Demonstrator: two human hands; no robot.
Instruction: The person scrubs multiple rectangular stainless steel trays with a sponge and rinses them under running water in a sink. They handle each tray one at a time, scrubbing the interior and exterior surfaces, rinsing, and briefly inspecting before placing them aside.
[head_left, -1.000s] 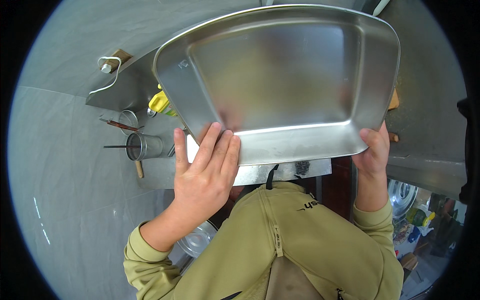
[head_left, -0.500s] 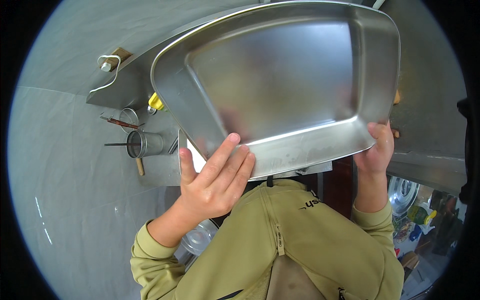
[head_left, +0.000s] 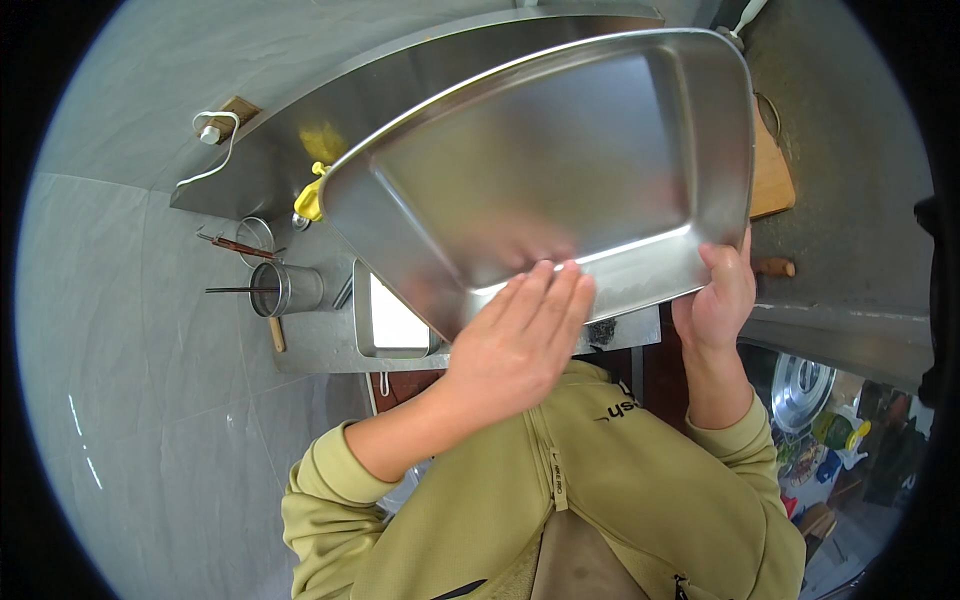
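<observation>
A large, shiny stainless steel tray (head_left: 570, 150) is held up in front of me, tilted so that its inside faces me. My right hand (head_left: 716, 298) grips its lower right corner, the thumb over the rim. Against the inner side of the lower wall, my left hand (head_left: 520, 345) lies flat with fingers stretched out and close together, holding nothing. The tray's surface bears blurred reflections, and its underside is hidden. Behind its lower left edge, a smaller metal tray (head_left: 364, 330) with a white sheet-like surface inside stands on the steel counter (head_left: 325, 335).
Left on the counter are a metal cup (head_left: 298, 289) with a dark stick and a yellow object (head_left: 309, 200). A white cable (head_left: 222, 162) hangs at the back wall. To the right show a wooden board (head_left: 770, 175) and a wooden handle (head_left: 775, 266); lower right, a round metal lid (head_left: 800, 385).
The big tray has come lower and shifted left, uncovering the wooden board and more of the smaller tray. My left hand has slid rightward along the lower wall, its fingers now closer together.
</observation>
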